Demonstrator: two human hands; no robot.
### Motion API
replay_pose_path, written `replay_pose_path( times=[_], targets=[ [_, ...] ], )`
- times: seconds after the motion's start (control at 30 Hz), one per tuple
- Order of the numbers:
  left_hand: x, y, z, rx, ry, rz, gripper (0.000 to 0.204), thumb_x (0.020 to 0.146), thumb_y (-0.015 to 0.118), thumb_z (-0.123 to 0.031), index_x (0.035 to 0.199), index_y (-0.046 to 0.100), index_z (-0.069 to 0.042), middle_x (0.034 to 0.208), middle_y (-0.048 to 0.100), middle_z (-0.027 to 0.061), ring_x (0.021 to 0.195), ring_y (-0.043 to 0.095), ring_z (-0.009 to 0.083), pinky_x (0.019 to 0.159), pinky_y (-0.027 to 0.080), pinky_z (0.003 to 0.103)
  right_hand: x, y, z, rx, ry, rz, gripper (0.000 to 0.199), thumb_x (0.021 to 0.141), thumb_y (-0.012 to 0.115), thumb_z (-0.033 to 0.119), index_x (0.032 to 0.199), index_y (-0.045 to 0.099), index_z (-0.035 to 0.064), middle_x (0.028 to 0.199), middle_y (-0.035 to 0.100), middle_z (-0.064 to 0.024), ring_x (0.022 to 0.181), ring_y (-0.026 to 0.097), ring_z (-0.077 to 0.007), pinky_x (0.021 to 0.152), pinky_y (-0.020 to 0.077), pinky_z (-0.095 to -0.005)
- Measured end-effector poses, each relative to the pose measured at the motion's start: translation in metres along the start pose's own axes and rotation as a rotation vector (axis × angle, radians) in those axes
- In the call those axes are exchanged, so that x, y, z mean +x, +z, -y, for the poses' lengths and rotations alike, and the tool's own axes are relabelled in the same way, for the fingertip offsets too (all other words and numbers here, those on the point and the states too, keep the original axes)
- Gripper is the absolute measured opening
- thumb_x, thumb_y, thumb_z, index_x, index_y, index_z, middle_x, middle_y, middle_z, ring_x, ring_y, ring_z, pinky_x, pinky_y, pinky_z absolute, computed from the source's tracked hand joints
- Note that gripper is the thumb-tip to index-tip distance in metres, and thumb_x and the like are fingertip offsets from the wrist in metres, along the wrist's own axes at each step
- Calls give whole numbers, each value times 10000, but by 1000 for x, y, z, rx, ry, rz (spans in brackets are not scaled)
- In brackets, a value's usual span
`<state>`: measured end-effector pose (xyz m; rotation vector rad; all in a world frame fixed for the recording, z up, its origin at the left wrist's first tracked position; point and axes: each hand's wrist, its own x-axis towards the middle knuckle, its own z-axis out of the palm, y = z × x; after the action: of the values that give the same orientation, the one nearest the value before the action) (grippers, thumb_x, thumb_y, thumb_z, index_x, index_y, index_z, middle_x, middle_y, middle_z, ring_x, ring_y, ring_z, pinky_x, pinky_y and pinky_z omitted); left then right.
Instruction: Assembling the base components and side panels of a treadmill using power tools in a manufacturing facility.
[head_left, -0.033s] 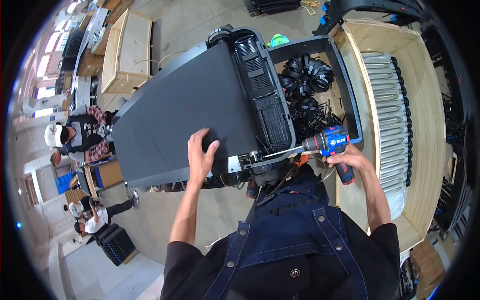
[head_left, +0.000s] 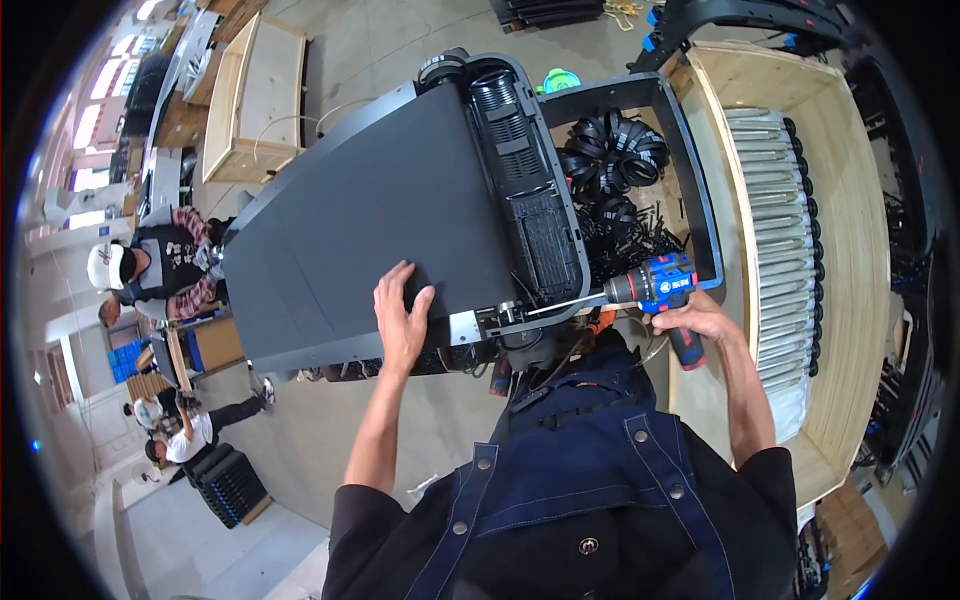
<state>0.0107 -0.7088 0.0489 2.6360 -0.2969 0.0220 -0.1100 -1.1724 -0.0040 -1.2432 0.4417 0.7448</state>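
A blue and black cordless drill [head_left: 655, 285] is in my right hand [head_left: 697, 317], its grip enclosed by my fingers. Its long thin bit reaches left to the metal roller end [head_left: 508, 308] at the near corner of a treadmill [head_left: 370, 230]. Whether the bit's tip is seated in a screw is too small to tell. My left hand [head_left: 403, 318] lies with fingers apart on the black belt near its front edge, holding nothing. Right of the belt, the treadmill's black motor housing [head_left: 520, 180] is exposed within its frame.
A black-rimmed tray [head_left: 700, 185] beside the housing contains coiled black straps [head_left: 615, 150] and loose dark screws or pins. Farther right, a wooden crate [head_left: 870, 250] holds stacked metal tubes [head_left: 765, 240]. A person in a white cap [head_left: 150, 265] works at the treadmill's far left end; others are behind.
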Motion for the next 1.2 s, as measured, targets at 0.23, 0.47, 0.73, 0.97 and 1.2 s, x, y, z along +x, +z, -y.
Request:
replay_pose_path(
  times=[0.23, 0.47, 0.73, 0.97, 1.2],
  targets=[
    [-34, 26, 5, 164, -33, -213, 375, 938, 615, -160, 1292, 626, -40, 1412, 566, 154, 1322, 493, 343, 1130, 338, 448, 10, -24, -29, -61, -13, -137, 569, 613, 956, 130, 1109, 677, 119, 909, 698, 16, 792, 647, -121, 685, 531, -295],
    [-41, 23, 11, 216, -35, -234, 377, 966, 572, -194, 1311, 618, -51, 1432, 561, 128, 1338, 490, 331, 1128, 341, 448, 5, -7, -38, 283, -540, -722, 505, 754, 830, 44, 1221, 636, 48, 1065, 705, -65, 982, 671, -175, 919, 528, -350],
    [-26, 33, -1, 147, -29, -237, 358, 954, 579, -176, 1284, 633, -47, 1420, 569, 125, 1321, 504, 330, 1124, 345, 448, 64, -65, -68, -333, -450, -1189, 469, 912, 697, 168, 1304, 524, -22, 1033, 675, -159, 904, 650, -235, 869, 509, -387],
    [-37, 6, 15, 68, -3, -355, 367, 835, 701, -112, 1194, 663, -47, 1306, 621, 153, 1236, 560, 352, 1073, 406, 473, 75, -30, -91, -468, -234, -1149, 551, 906, 728, 324, 1268, 567, -59, 1150, 659, -196, 1066, 610, -290, 972, 461, -404],
    [-36, 8, 21, -94, 62, -354, 380, 876, 689, -240, 1218, 637, -83, 1354, 566, 138, 1293, 503, 315, 1114, 364, 484, 42, -80, -157, -525, -422, -1284, 759, 860, 782, 210, 1418, 400, -134, 1289, 581, -302, 1115, 625, -368, 1012, 480, -439]
  ],
)
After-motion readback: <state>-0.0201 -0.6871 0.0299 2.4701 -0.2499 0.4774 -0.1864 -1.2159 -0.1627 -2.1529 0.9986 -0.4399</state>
